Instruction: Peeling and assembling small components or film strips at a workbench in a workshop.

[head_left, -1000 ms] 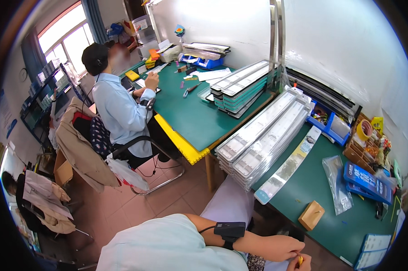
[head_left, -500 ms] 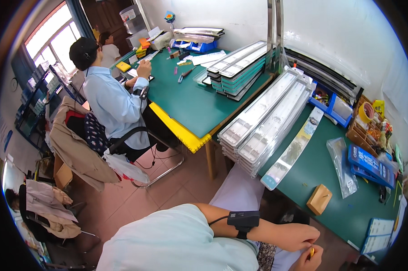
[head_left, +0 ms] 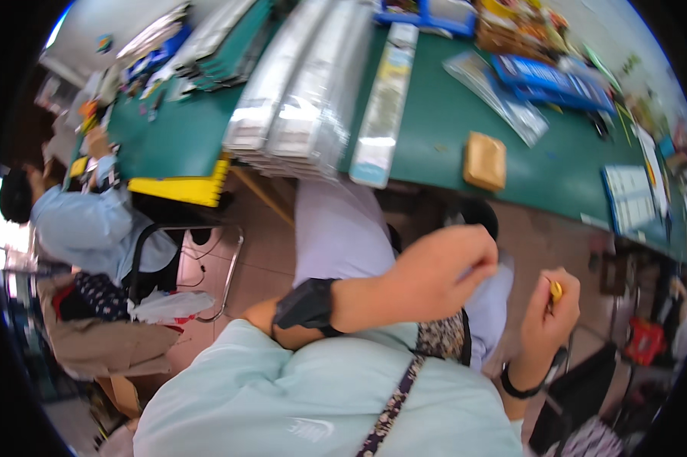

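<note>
Both of my hands are raised over my lap, in front of the green table's edge. My left hand (head_left: 465, 259) has its fingers curled and pressed together; whatever is between them, if anything, is hidden and smeared by motion. To the right and apart from it, my right hand (head_left: 545, 324) is closed around a small yellow object (head_left: 556, 292), of which only a rounded end shows. Its kind cannot be made out. Nearest on the table lies a small wooden block (head_left: 486, 161).
Long wrapped white panels (head_left: 290, 126) are stacked at the table's left, beside a printed strip (head_left: 387, 103). Farther right lie a clear plastic sleeve (head_left: 503, 99), blue packages (head_left: 553, 82) and a blue-and-white sheet (head_left: 630, 199). A co-worker (head_left: 77, 228) sits at the left table.
My view has swung right and down. My hands, close together before, are now apart, the right one farther right with the yellow object still in it.
</note>
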Tool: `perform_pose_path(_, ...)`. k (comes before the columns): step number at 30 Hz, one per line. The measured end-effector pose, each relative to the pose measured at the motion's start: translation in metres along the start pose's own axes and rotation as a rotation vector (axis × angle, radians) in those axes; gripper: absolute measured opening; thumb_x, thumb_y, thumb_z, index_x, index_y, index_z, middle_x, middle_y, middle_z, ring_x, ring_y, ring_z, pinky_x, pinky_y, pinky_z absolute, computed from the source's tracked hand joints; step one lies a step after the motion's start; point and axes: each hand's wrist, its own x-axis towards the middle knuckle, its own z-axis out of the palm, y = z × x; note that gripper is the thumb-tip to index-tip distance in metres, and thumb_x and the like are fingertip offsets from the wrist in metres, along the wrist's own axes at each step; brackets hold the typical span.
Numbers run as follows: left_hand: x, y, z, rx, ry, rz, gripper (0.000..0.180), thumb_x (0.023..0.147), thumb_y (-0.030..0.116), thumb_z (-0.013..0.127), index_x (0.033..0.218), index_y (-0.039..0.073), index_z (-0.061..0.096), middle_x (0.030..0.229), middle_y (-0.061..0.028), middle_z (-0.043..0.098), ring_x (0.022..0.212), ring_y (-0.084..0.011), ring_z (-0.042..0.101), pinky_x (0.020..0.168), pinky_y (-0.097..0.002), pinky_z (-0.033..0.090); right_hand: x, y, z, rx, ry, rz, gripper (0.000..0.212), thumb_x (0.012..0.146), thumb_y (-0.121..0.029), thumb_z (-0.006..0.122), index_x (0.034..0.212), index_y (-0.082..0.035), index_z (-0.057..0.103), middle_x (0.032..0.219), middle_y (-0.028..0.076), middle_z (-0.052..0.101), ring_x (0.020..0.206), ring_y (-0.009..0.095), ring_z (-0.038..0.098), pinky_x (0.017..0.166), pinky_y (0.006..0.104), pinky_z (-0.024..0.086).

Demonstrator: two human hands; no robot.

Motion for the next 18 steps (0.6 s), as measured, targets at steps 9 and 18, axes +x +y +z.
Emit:
perform_pose_path(9,0.0,0.031,-0.006,0.016,0.01,0.3,0.02,0.063,-0.009,0.064,0.079,0.001,0.055,0.071,-0.0098,0.058,0.06,-0.0227,0.054,0.054,-0.0294,0.041,-0.007,-0.023,-0.011,0.056,-0.204,-0.252,0.025,0.069,-0.014,0.063,0.089,-0.001,0.054,0.065,0.008,0.049,0.054,0.026,0.047,0.047,0.0322,0.035)
perform_pose_path(18,-0.004,0.033,-0.007,-0.012,0.013,0.365,0.02,0.064,-0.009,0.058,0.081,0.0,0.055,0.07,-0.0104,0.059,0.06,-0.0222,0.056,0.055,-0.0288,0.043,0.0,-0.019,-0.002,-0.034,-0.125,-0.443,0.038,0.063,-0.008,0.065,0.098,-0.001,0.053,0.067,0.007,0.049,0.053,0.024,0.048,0.043,0.0315,0.033)
